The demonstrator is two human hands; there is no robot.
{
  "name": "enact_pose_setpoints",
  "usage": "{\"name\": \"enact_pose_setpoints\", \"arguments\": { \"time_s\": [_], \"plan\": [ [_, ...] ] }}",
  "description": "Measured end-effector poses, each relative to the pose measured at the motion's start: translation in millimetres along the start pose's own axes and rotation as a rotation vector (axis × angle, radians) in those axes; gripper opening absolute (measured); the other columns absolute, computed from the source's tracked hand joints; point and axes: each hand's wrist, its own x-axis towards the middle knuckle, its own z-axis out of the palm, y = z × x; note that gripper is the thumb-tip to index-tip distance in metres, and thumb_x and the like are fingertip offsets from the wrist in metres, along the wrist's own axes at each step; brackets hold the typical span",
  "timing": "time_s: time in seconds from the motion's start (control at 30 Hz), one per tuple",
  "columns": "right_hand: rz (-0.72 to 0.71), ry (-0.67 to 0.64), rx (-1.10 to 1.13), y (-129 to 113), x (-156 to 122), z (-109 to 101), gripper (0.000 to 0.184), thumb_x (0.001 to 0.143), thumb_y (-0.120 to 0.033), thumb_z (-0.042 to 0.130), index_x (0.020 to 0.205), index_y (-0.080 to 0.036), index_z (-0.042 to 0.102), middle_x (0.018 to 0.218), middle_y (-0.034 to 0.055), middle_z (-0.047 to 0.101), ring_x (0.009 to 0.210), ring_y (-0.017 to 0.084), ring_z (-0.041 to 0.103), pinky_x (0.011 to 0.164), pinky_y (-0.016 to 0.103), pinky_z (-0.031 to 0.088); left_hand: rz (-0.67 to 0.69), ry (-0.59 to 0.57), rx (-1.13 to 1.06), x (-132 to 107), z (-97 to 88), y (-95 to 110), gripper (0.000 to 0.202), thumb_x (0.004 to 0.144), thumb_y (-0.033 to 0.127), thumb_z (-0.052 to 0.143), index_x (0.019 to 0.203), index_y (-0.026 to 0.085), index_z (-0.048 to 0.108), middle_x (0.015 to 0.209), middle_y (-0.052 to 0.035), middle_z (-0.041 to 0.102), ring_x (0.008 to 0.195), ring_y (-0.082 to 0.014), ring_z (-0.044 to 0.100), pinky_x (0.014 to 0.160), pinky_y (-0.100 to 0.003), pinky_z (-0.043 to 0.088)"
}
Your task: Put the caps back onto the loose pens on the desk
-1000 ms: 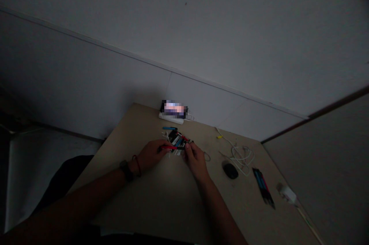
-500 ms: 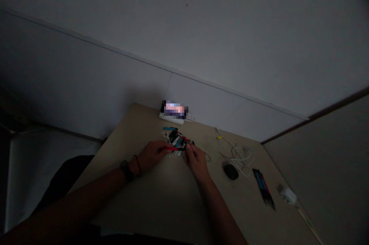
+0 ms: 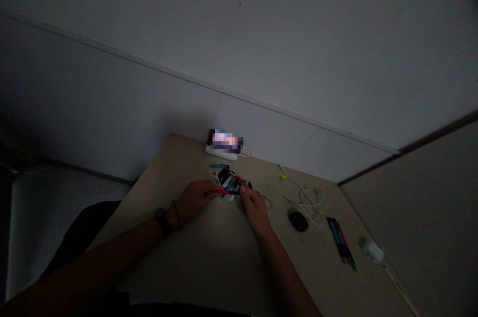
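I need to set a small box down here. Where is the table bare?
Bare: the near tabletop between the forearms, and the strip left of the left hand. Crowded: the tool pile by the red tool that it and the right hand grip, plus white cable, mouse and dark tools rightward.

We are looking at a matt, smooth, wood-look tabletop (image 3: 209,257), a glossy black plastic mouse (image 3: 298,221), smooth white plastic-coated cables (image 3: 309,200) and a red tool (image 3: 222,191) looking like smooth plastic.
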Motion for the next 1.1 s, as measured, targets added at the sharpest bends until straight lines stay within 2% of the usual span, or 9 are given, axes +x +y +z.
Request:
{"name": "enact_pose_setpoints", "arguments": {
  "time_s": [0.27, 0.93, 1.1],
  "plan": [
    [0.023, -0.008, 0.026, 8.3, 1.5, 3.6, 0.059, 0.095, -0.064, 0.041, 0.054, -0.021, 0.045, 0.048, -0.0036, 0.043, 0.049, 0.013, 0.042, 0.052, 0.027, 0.032, -0.032, 0.029, 0.015, 0.4, 2.5, 0.3, 0.024, 0.092, 0.032, 0.060, 0.107, 0.023, 0.076, 0.097, -0.0045, 0.075, 0.086, -0.0181, 0.067, 0.081, -0.029, 0.051],
    [0.038, -0.032, 0.023, 6.3, 1.6, 4.0, 0.058, 0.094, -0.065, 0.042, 0.056, -0.022, 0.048, 0.047, -0.0032, 0.047, 0.047, 0.014, 0.045, 0.050, 0.027, 0.034, -0.077, 0.043, -0.012, -0.1, 4.1, 0.8, 0.023, 0.090, 0.031, 0.062, 0.105, 0.022, 0.076, 0.097, -0.0049, 0.076, 0.085, -0.0183, 0.067, 0.077, -0.029, 0.051],
    [0.024, -0.031, 0.018, 5.8, 1.5, 3.9, 0.058, 0.095, -0.063, 0.041, 0.055, -0.022, 0.048, 0.047, -0.0027, 0.048, 0.048, 0.014, 0.047, 0.052, 0.027, 0.035, -0.069, 0.045, -0.021, 0.1, 3.8, 3.2, 0.022, 0.090, 0.031, 0.062, 0.105, 0.022, 0.075, 0.101, -0.0049, 0.076, 0.090, -0.0189, 0.068, 0.081, -0.029, 0.051]
  ]
}}
